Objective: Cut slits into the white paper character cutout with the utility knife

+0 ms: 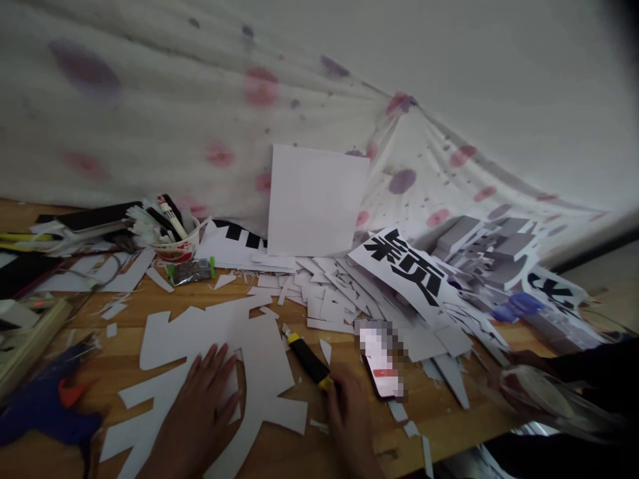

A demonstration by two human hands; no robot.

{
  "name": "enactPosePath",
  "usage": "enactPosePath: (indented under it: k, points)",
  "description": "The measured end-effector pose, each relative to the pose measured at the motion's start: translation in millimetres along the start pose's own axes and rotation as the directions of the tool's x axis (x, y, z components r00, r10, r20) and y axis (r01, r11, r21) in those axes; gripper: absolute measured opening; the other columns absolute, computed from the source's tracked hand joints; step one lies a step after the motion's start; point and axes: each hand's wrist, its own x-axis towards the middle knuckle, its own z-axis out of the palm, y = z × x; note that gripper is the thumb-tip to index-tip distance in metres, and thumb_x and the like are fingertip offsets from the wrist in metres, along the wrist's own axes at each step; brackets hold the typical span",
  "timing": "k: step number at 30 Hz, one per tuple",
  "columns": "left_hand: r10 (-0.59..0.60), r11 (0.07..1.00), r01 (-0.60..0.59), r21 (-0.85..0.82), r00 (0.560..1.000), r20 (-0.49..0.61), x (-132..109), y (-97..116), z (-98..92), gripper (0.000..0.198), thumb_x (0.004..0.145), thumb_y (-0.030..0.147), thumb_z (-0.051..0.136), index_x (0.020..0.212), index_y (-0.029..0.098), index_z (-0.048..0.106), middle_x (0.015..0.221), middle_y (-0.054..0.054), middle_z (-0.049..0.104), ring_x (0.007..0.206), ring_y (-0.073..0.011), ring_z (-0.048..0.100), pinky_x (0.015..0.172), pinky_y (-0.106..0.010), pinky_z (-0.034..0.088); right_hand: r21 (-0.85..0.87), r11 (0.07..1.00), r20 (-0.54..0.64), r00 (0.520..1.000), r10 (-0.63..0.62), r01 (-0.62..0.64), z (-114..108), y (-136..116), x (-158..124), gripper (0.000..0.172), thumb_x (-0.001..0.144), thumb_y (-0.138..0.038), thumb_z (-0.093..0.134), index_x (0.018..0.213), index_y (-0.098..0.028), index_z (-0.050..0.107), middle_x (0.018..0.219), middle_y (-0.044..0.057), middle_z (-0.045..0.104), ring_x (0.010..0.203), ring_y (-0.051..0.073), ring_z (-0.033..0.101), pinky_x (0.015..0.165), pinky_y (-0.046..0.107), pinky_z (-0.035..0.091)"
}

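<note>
A large cut-out white board shape (pixel 264 362) lies on the wooden table (pixel 319 459). My left hand (pixel 200 406) rests flat on it, fingers spread. Just right of the board, my right hand (pixel 349 412) has its fingers closed round the end of a black and yellow utility knife (pixel 308 359). The knife lies tilted, its blade end pointing up and left towards the board. To the right of the knife is a phone (pixel 382 362) with a lit screen, partly blurred out.
A blue glue gun (pixel 47 406) lies at the left. Behind are a cup of pens (pixel 174 246), an upright white board (pixel 318 199), white scraps (pixel 329 299) and a printed character sheet (pixel 402 269). Another person's hand (pixel 522 379) holds a clear container (pixel 544 392) at the right.
</note>
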Motion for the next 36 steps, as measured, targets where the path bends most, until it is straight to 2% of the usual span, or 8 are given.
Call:
enactPosePath:
  k: [4,10,16,21,25,29,33,36]
  points:
    - [0.006,1.0,-0.006,-0.009,1.0,-0.013,0,0,-0.2,0.054,0.081,0.043,0.046,0.13,0.02,0.04,0.139,-0.008,0.039,0.131,-0.0238,0.028,0.107,-0.045,0.026,0.003,0.996,0.022,0.996,-0.086,0.086,19,-20,19,0.019,0.082,-0.021,0.043,0.098,-0.022,0.054,0.095,0.008,0.062,0.092,0.023,0.055,0.08,0.04,0.045]
    - [0.001,1.0,-0.001,0.004,1.0,-0.003,0,0,0.6,0.05,0.081,0.043,0.045,0.126,0.02,0.046,0.137,-0.008,0.042,0.13,-0.0237,0.029,0.107,-0.045,0.026,-0.114,0.99,0.099,0.992,-0.074,0.085,39,-16,25,0.04,0.081,-0.028,0.048,0.12,-0.017,0.048,0.12,0.013,0.054,0.113,0.026,0.047,0.092,0.047,0.04]
    - [0.005,1.0,-0.005,-0.004,1.0,0.004,1,-1,-1.0,0.053,0.081,0.044,0.046,0.127,0.019,0.044,0.138,-0.008,0.04,0.131,-0.0239,0.028,0.107,-0.045,0.026,-0.13,0.991,0.162,0.987,0.005,0.016,42,-15,19,0.038,0.082,-0.022,0.045,0.119,-0.019,0.049,0.114,0.01,0.058,0.104,0.025,0.051,0.09,0.044,0.041]
    - [0.015,1.0,-0.015,0.02,1.0,-0.003,1,-2,1.2,0.05,0.081,0.044,0.047,0.124,0.018,0.047,0.137,-0.009,0.042,0.131,-0.0236,0.029,0.106,-0.044,0.026,-0.101,0.995,0.135,0.99,0.029,-0.015,41,-15,20,0.036,0.082,-0.022,0.043,0.118,-0.021,0.051,0.111,0.01,0.058,0.101,0.025,0.052,0.087,0.043,0.041]
    - [-0.035,0.998,0.034,0.045,0.999,0.014,3,-1,3.8,0.05,0.082,0.043,0.044,0.123,0.016,0.048,0.137,-0.01,0.042,0.131,-0.0239,0.028,0.107,-0.045,0.024,-0.08,0.997,0.117,0.993,0.018,-0.008,43,-14,21,0.036,0.082,-0.023,0.043,0.117,-0.019,0.051,0.111,0.01,0.058,0.1,0.024,0.051,0.087,0.042,0.041]
    - [-0.093,0.992,0.093,0.086,0.996,-0.009,7,-1,3.5,0.054,0.081,0.043,0.043,0.123,0.009,0.048,0.135,-0.015,0.043,0.13,-0.0268,0.03,0.106,-0.047,0.026,-0.104,0.993,0.124,0.989,0.074,-0.062,43,-15,27,0.035,0.079,-0.019,0.044,0.113,-0.02,0.054,0.109,0.01,0.058,0.1,0.025,0.051,0.087,0.042,0.04]
    - [-0.097,0.99,0.096,0.104,0.995,0.01,9,1,0.9,0.056,0.082,0.045,0.041,0.124,0.01,0.048,0.136,-0.014,0.042,0.129,-0.0275,0.031,0.104,-0.048,0.027,-0.155,0.981,0.146,0.979,0.143,-0.12,41,-17,34,0.036,0.075,-0.014,0.045,0.109,-0.018,0.058,0.107,0.011,0.059,0.1,0.027,0.05,0.087,0.042,0.039]
    - [-0.116,0.987,0.112,0.114,0.993,0.026,10,4,-1.0,0.055,0.082,0.045,0.04,0.124,0.011,0.049,0.135,-0.014,0.043,0.128,-0.0278,0.033,0.104,-0.048,0.028,-0.173,0.978,0.147,0.979,0.144,-0.118,40,-17,34,0.036,0.077,-0.015,0.045,0.111,-0.017,0.057,0.109,0.011,0.058,0.099,0.026,0.05,0.087,0.041,0.039]
